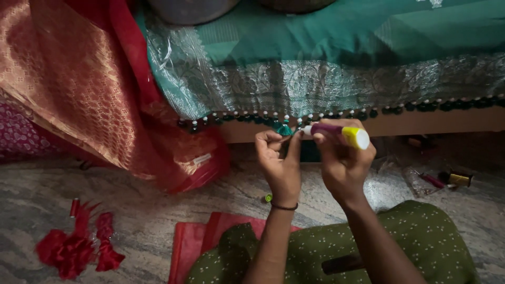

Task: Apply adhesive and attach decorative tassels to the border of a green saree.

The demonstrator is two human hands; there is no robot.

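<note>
A teal fabric (326, 37) with a silver woven border (315, 87) hangs over a ledge, its lower edge strung with small beads and dark tassels. My left hand (280, 163) pinches a small teal tassel (284, 129) at that edge between thumb and fingers. My right hand (342, 160) grips a purple pen-shaped tool with a yellow and white end (336, 131), its tip pointing left and touching the tassel. A dark band circles my left wrist.
Red and gold fabric (79, 79) drapes at the left. Red thread bundles (79, 244) lie on the stone floor at lower left. A red cloth (194, 242) lies by my green dotted lap (421, 236). A small green bead (268, 198) and spools (455, 179) rest on the floor.
</note>
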